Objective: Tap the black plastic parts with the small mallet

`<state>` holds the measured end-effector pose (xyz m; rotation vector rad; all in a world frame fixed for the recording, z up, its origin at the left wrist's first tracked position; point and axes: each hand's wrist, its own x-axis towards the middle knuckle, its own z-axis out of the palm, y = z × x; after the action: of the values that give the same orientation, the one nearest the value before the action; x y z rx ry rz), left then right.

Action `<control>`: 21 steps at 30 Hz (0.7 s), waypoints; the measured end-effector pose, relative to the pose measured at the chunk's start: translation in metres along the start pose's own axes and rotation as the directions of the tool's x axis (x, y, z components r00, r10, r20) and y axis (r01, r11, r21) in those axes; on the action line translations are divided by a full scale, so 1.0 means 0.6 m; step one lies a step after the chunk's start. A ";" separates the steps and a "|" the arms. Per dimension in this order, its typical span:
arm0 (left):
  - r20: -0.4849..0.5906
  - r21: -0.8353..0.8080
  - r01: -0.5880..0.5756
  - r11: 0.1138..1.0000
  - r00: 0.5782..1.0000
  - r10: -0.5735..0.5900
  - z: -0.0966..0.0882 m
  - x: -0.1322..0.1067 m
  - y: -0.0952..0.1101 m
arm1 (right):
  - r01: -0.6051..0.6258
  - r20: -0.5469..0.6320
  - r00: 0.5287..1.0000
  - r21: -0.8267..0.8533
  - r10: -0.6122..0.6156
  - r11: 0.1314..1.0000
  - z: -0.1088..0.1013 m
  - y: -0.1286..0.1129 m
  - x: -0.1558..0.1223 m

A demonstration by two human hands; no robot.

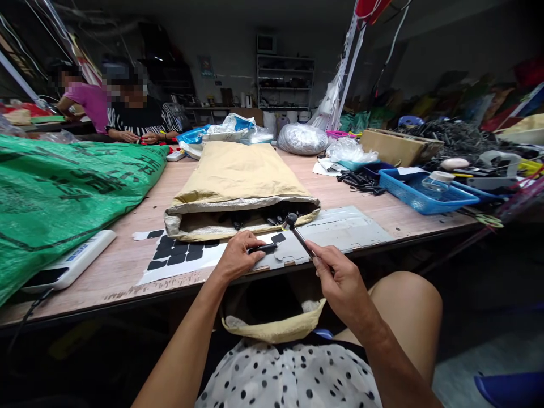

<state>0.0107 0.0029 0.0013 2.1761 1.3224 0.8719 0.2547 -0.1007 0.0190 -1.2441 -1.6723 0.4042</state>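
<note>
A wooden surface (148,212) carries an open-mouthed tan sack (242,170) near the middle, with a white sheet of black patches (181,253) and a flat grey board (340,226) along the front edge. Leftward lie a green bag (80,190) and a white device (87,258); rightward, loose black parts (360,182), a blue basket (429,203) and a bulging clear bag (302,139).

The left hand (238,256) partly hides the black piece (268,248); the left edge crops the green bag (80,184).
</note>
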 end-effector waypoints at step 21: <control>-0.027 -0.038 -0.047 0.998 0.999 0.046 -0.002 0.002 -0.006 | -0.021 -0.049 0.999 -0.128 0.015 0.992 -0.001 0.025 -0.001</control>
<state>0.0081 0.0054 0.0001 2.1806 1.2612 0.9390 0.2634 -0.0953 0.0079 -1.3531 -1.6689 0.2791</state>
